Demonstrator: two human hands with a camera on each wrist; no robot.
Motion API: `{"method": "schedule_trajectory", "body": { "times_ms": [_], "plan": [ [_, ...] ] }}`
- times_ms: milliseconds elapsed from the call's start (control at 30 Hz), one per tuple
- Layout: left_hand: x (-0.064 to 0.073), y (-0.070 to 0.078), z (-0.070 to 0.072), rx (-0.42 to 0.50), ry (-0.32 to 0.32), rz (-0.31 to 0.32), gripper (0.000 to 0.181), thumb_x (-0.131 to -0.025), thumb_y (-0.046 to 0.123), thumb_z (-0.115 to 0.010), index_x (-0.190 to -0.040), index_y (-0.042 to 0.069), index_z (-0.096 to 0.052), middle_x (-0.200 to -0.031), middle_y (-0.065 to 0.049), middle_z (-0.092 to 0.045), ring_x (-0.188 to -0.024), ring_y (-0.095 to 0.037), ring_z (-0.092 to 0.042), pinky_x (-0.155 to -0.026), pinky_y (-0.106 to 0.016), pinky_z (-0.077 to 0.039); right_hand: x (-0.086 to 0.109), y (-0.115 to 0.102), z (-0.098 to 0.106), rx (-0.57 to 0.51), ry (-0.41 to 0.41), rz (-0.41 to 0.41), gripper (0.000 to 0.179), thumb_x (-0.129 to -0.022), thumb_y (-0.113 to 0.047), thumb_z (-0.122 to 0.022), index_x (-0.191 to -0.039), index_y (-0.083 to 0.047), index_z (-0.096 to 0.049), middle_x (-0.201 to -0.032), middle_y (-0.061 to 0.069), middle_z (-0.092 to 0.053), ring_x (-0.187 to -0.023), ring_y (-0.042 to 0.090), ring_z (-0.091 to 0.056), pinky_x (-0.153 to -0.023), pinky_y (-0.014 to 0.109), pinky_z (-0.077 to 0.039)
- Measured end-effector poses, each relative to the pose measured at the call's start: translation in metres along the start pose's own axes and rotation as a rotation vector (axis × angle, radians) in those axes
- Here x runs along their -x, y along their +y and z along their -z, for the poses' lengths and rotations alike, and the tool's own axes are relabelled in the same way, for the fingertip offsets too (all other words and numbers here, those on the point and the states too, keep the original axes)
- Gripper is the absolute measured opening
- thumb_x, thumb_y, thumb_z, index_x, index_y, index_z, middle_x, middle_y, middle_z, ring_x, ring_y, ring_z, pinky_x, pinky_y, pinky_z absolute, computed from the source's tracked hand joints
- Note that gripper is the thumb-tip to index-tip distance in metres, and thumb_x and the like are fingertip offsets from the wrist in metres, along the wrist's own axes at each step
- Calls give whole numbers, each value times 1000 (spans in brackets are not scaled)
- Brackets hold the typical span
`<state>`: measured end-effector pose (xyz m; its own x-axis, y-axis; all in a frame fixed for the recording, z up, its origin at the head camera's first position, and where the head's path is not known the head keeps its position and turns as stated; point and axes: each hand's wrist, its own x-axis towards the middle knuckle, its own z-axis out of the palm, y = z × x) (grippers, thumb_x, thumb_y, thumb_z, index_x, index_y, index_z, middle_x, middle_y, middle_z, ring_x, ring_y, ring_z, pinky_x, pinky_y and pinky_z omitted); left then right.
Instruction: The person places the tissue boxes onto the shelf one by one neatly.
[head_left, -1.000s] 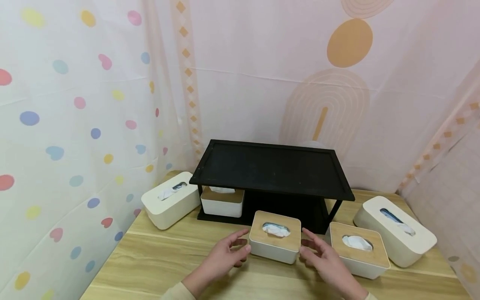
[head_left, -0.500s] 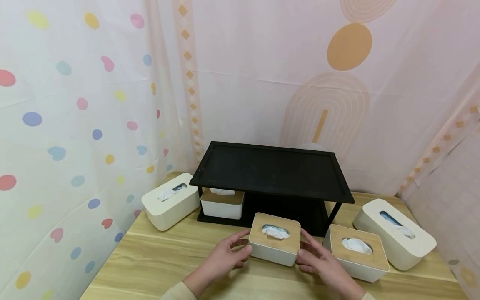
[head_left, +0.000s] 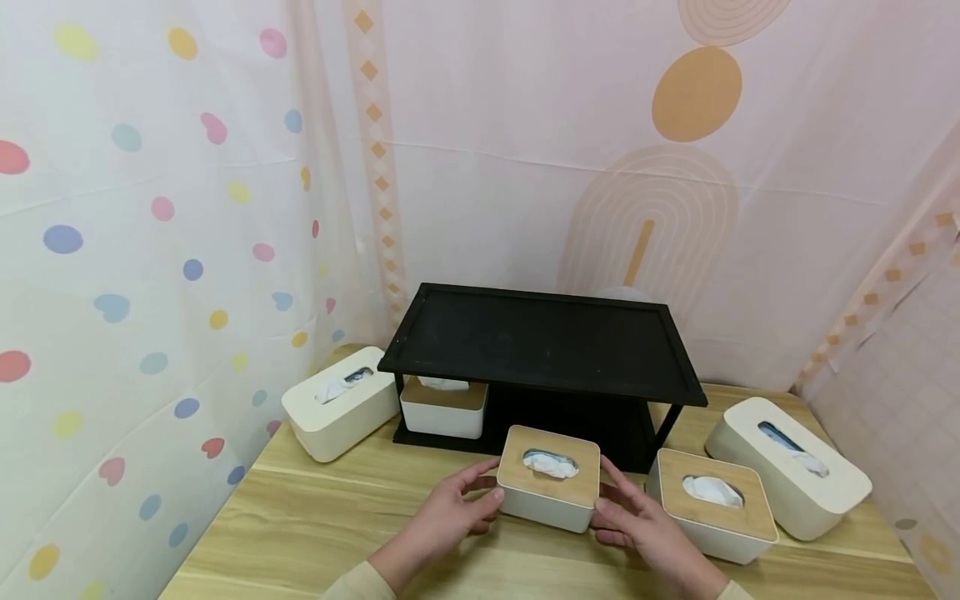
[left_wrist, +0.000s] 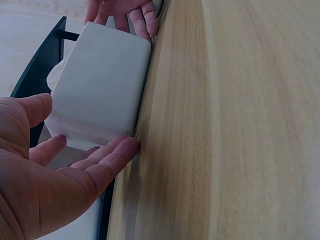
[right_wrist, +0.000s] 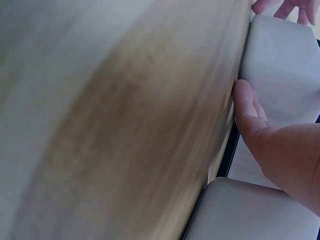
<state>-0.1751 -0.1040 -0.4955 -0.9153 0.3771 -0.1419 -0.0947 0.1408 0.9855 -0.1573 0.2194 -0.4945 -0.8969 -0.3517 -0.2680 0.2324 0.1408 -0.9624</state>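
A white tissue box with a bamboo-look lid and a tissue in its oval slot sits on the wooden table, just in front of a black two-tier rack. My left hand is at its left side, fingers fairly straight; the left wrist view shows fingertips right at the box's lower edge and the thumb apart from the fingers. On the opposite side, my right hand lays its fingers along the box's right wall, thumb near the front corner. In the right wrist view, the fingers' far ends are partly hidden.
A similar bamboo-lidded box stands on the rack's lower tier at left. Another is close beside my right hand, with a cream long tissue box behind it. One more cream box stands left of the rack.
My right hand has come in slightly to the left, against the box's right side. The left hand and the box stay nearly where they were; the head view has tilted a little.
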Motion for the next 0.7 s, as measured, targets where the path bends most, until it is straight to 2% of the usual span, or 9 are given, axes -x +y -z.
{"method": "schedule_trajectory", "body": {
  "times_ms": [500,700],
  "plan": [
    [-10,0,0,-11,16,5,69,-105,32,-71,-163,10,-43,-152,-32,-54,-103,-25,-74,-85,-45,-66,-2,1,2,23,1,10,81,-113,-37,-55,-174,-25,-3,-172,39,-13,-137,33,-62,-108,44,-58],
    [-14,-3,4,30,1,8,69,-105,29,-71,-164,9,-41,-154,-34,-51,-100,-26,-74,-84,-47,-66,-3,0,4,13,-21,17,83,-113,-35,-54,-173,-27,2,-173,38,-8,-139,33,-60,-109,44,-58]
  ]
}}
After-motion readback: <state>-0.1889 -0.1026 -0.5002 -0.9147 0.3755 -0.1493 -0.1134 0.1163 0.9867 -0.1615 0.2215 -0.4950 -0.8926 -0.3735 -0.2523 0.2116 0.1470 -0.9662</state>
